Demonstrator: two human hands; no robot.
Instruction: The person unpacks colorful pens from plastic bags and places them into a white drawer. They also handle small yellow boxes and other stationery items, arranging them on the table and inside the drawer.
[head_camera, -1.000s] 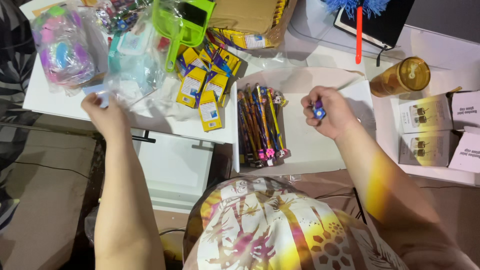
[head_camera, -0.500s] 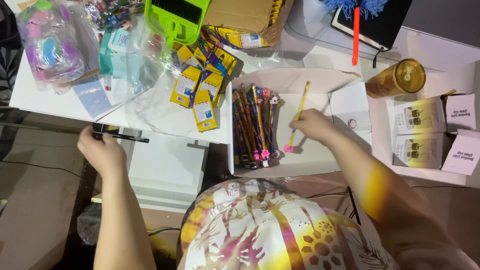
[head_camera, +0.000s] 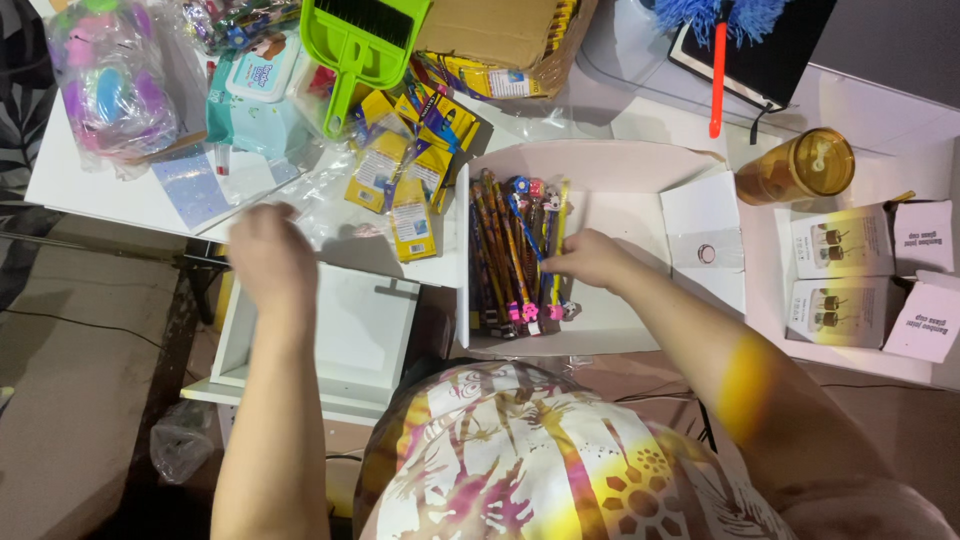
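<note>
My right hand (head_camera: 592, 258) rests in a shallow white box (head_camera: 620, 170), fingers pinched on a yellow pencil (head_camera: 560, 225) that lies at the right side of a row of colourful pencils with toppers (head_camera: 505, 265). Blurred by motion, my left hand (head_camera: 270, 258) hovers over the white table's edge, close to crumpled clear plastic wrap (head_camera: 320, 195) and yellow card packets (head_camera: 400, 180). I see only the back of this hand, and whether it holds anything is hidden.
A green dustpan (head_camera: 355, 40), a pack of wipes (head_camera: 255, 85), a bag of colourful toys (head_camera: 105, 85) and a cardboard box (head_camera: 500, 30) crowd the back. An amber lidded cup (head_camera: 800, 165) and small white cartons (head_camera: 840, 240) stand right. An open white drawer (head_camera: 340, 330) is below.
My right hand brought the yellow pencil down against the row in the box. My left hand rose from the table's near edge toward the plastic wrap; the thin dark stick it held no longer shows.
</note>
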